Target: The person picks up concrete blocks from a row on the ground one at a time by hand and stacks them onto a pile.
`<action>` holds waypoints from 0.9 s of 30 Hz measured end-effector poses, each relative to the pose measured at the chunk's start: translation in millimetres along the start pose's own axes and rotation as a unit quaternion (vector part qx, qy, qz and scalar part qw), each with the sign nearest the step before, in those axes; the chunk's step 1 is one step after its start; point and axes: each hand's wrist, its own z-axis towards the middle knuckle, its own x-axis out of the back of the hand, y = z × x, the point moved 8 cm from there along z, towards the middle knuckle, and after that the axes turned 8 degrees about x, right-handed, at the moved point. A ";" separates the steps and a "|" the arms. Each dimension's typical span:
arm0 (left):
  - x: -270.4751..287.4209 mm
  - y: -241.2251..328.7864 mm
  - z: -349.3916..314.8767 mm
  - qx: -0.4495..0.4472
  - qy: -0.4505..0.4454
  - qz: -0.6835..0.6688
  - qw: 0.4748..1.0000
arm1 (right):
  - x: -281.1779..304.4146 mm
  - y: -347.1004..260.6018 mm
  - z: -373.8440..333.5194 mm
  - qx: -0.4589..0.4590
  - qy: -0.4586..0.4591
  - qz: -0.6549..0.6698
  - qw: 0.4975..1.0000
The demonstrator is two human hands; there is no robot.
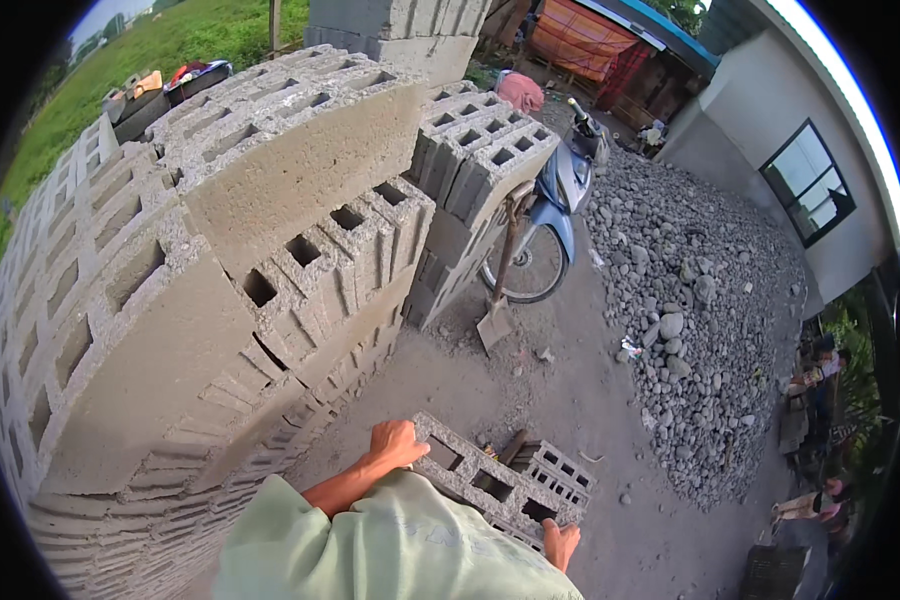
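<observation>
A grey hollow concrete block (475, 467) is held in front of my body, its row of square holes facing up. My left hand (398, 443) is closed over its left end. At the other end, my right hand (562, 543) grips the block near its last hole, with the fingers partly hidden. Just beyond it are more hollow blocks (560, 472) low down, partly covered by the held one. Whether the held block touches them, I cannot tell. My light green shirt hides part of its near side.
Tall stacks of concrete blocks (300, 190) rise on my left. A shovel (495, 325) leans by a smaller stack, in front of a blue motorcycle (560, 200). A gravel pile (690, 330) spreads to the right, beside a grey building (760, 110). People (820, 370) are at the far right.
</observation>
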 end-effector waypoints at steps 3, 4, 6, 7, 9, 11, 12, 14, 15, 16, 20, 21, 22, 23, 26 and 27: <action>82.4 27.0 1.8 0.016 0.112 0.006 0.994 | 19.8 -75.9 72.3 0.152 0.085 0.001 0.985; 113.4 36.7 -2.7 0.018 0.160 -0.013 0.987 | 34.4 -115.5 92.6 0.160 0.063 0.039 0.984; 179.9 62.3 -27.8 0.011 0.284 -0.006 0.959 | 47.0 -162.2 139.8 0.225 0.063 0.089 0.968; 212.7 80.5 -46.3 -0.025 0.355 -0.014 0.934 | 57.7 -189.1 160.0 0.251 0.092 0.112 0.957; 261.8 105.2 -82.2 -0.057 0.488 -0.051 0.870 | 71.8 -251.9 197.1 0.301 0.046 0.245 0.920; 292.2 121.6 -115.1 -0.051 0.586 -0.049 0.807 | 87.6 -335.0 219.8 0.364 -0.005 0.325 0.873; 300.6 123.4 -127.4 -0.039 0.623 -0.046 0.780 | 91.2 -371.2 232.9 0.408 -0.022 0.347 0.844; 311.2 124.9 -153.9 0.037 0.683 -0.030 0.729 | 107.2 -449.6 238.8 0.474 -0.068 0.410 0.776; 316.9 123.1 -159.6 0.085 0.700 -0.017 0.709 | 116.9 -489.9 236.8 0.514 -0.054 0.403 0.755; 324.5 121.9 -164.9 0.130 0.715 -0.005 0.687 | 106.8 -525.2 250.5 0.548 -0.035 0.326 0.770; 360.5 96.1 -159.8 0.370 0.656 0.045 0.656 | 64.7 -663.0 225.9 0.689 -0.155 0.222 0.672; 363.5 95.4 -149.4 0.400 0.647 0.078 0.644 | 69.2 -685.4 214.7 0.724 -0.157 0.177 0.648; 357.7 98.8 -142.7 0.407 0.654 0.080 0.632 | 66.2 -710.4 204.9 0.743 -0.164 0.149 0.632; 351.0 119.4 -141.3 0.330 0.727 0.117 0.591 | 57.0 -730.8 209.8 0.751 -0.190 0.115 0.622; 347.8 139.9 -126.6 0.182 0.784 0.171 0.569 | 34.6 -762.7 212.9 0.711 -0.331 0.120 0.609; 343.2 145.5 -114.3 0.119 0.774 0.171 0.598 | 19.5 -763.2 214.8 0.652 -0.440 0.139 0.601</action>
